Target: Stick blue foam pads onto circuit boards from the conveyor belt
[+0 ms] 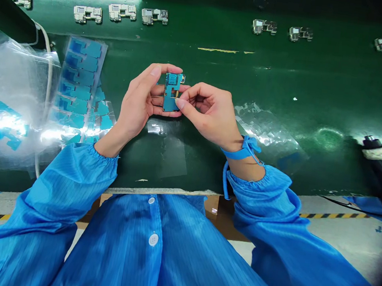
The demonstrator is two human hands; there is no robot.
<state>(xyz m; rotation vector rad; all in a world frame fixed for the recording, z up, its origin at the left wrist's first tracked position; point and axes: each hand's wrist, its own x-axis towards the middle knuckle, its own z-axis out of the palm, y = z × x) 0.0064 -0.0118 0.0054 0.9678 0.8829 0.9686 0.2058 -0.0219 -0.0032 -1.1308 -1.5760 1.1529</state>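
Above the green bench, my left hand (142, 92) grips a small circuit board (170, 104) by its edges, thumb bent and fingers behind it. Pieces of blue film cover much of the board's face, and gold edges show around a cut-out in it. My right hand (207, 107) is closed in a pinch at the board's lower right edge, its thumb tip against the blue film. Its other fingers are curled. A blue wrist strap (240, 153) with a coiled cord circles my right wrist. To the left lies a sheet of blue film cut-outs (81, 77).
Several silver circuit boards (123, 11) sit in a line along the back of the green bench (221, 72). Clear plastic (266, 129) lies to the right, a plastic bag (18, 92) to the left. A dark post (14, 16) and cable stand at left; a black tool (378, 163) at right.
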